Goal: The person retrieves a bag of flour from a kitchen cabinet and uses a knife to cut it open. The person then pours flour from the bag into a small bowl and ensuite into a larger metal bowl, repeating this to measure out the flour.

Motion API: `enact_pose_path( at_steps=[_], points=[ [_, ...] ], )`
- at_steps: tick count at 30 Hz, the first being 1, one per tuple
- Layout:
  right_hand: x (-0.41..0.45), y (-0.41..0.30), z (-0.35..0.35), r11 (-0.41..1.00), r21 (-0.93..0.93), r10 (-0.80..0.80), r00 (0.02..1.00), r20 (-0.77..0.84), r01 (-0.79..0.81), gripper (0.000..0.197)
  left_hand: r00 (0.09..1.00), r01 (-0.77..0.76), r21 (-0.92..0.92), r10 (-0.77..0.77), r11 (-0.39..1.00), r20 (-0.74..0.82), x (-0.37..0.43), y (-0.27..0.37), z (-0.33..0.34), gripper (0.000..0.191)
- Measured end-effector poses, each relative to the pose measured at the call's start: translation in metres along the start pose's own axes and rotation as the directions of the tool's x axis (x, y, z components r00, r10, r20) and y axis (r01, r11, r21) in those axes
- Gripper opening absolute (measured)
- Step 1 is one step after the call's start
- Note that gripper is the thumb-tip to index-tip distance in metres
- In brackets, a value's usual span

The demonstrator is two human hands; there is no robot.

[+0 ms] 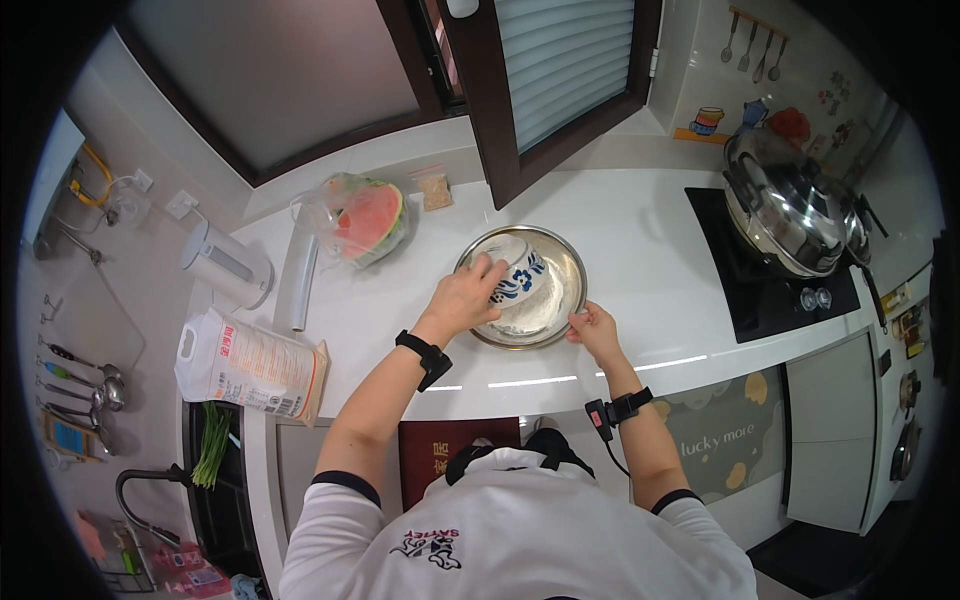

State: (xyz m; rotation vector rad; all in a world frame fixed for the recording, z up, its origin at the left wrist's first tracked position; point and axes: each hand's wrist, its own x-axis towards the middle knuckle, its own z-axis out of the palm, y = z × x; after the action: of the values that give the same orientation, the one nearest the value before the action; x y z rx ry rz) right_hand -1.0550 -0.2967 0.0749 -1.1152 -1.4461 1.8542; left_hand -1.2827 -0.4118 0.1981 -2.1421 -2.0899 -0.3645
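A round stainless steel basin [529, 338] stands on the white counter with white powder [550, 296], which looks like flour, in it. My left hand [469, 296] grips a white bowl with blue flowers [521, 279], tilted over inside the basin; its contents cannot be made out. With thumb and fingers, my right hand [594, 330] holds the basin's right rim. Both wrists wear black straps.
Left on the counter are a cut watermelon in plastic [371, 221], a cling film roll [303, 281], a white kettle [227, 264] and a flour bag [255, 367]. A small packet [433, 189] lies behind. At right, a large lidded pot [780, 210] stands on the black hob [739, 300]. An open window sash [525, 169] overhangs the counter.
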Motion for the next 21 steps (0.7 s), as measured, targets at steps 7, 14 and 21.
enact_pose_path(
  at_steps=[7,14,21],
  points=[
    [0.001,-0.004,-0.002,0.999,-0.025,0.023,1.000,0.010,-0.022,0.040,0.921,0.278,-0.344,-0.350,0.897,-0.169,0.005,-0.006,0.005,0.072],
    [-0.005,-0.010,0.005,0.997,-0.074,0.021,1.000,0.013,-0.020,0.042,0.599,0.478,-0.878,-0.718,-0.033,0.354,-0.023,-0.045,0.029,0.064],
    [-0.009,-0.021,-0.014,0.990,-0.134,-0.079,0.969,-0.234,0.048,0.051,0.540,0.087,-0.797,-0.644,-0.598,0.542,-0.110,-0.075,0.022,0.068]
  ],
)
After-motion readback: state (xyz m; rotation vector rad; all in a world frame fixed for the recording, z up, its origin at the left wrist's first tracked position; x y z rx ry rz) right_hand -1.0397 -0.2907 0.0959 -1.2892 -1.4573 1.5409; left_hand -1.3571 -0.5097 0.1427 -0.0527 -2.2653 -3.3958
